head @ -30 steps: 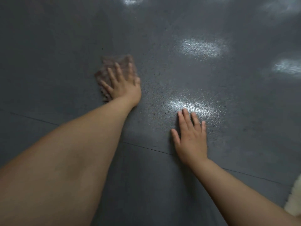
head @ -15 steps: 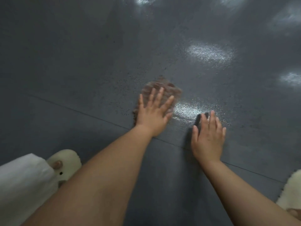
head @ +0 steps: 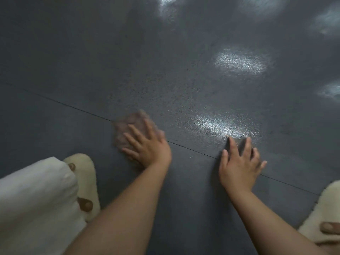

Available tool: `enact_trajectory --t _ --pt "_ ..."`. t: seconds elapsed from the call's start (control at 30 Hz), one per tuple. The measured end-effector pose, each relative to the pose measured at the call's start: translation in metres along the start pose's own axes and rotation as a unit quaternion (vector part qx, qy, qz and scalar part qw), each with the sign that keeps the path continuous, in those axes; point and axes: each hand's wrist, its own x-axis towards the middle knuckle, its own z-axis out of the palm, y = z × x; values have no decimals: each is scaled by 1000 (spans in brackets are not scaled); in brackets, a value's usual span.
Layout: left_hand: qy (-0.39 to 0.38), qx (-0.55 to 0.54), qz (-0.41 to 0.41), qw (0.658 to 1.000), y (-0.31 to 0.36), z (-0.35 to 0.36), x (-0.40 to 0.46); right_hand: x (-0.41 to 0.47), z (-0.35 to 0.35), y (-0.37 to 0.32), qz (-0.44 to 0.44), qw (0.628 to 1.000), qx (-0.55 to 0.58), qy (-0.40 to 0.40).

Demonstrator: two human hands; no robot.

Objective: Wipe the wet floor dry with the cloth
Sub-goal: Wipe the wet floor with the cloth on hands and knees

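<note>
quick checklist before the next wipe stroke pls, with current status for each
1. Left hand flat on the cloth: ok.
2. Cloth lying on the floor: ok.
3. Right hand braced flat on the floor, clear of the cloth: ok.
4. Glistening patch beyond the right hand wiped dry: not ok, it looks wet.
5. Slippers clear of the cloth's path: ok.
6. Cloth dry enough to absorb more: cannot tell.

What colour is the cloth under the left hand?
The cloth is a dull pinkish brown, blurred; head view, the only one.
</note>
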Motion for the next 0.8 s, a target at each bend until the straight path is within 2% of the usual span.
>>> enact_trajectory --t 0.07,0.1,0.17,0.23,0.27,0.3,0.4,0.47,0.57,0.63,0.7,0.73,0.77,0.8 --pt "-7 47 187 981 14 19 -42 -3 1 6 3 1000 10 3" --pt "-42 77 263 961 17 21 -55 -4 1 8 0 1000 8 3" --pt "-80 139 368 916 17 18 -53 -4 3 9 -2 1000 -7 -6" --pt "-52 191 460 866 11 11 -27 -3 3 9 1 1000 -14 -8" --pt "-65 206 459 862 7 5 -10 -3 3 10 2 1000 -13 -6" --pt "-73 203 422 880 4 -3 9 -3 3 10 2 1000 -14 -6" --pt "-45 144 238 960 -22 -23 57 -3 3 11 -4 1000 -25 -12" --pt "-33 76 105 991 -45 -28 66 -3 2 12 -11 1000 -23 -12" --pt "30 -17 -38 999 -62 -21 42 -4 -1 14 -21 1000 -19 -14" --pt "34 -58 -116 991 -55 -11 9 -6 -3 16 -31 999 -20 -24" --pt "2 -67 -132 989 -38 1 -33 -8 -4 22 -49 998 -25 -30" --pt "-19 -61 -99 993 -27 8 -54 -10 -5 25 -56 998 -24 -30" --pt "-46 -42 -31 998 -16 13 -75 -13 -7 28 -60 998 -21 -30" --pt "-80 -8 70 994 -6 19 -95 -17 -10 31 -60 998 -18 -31"
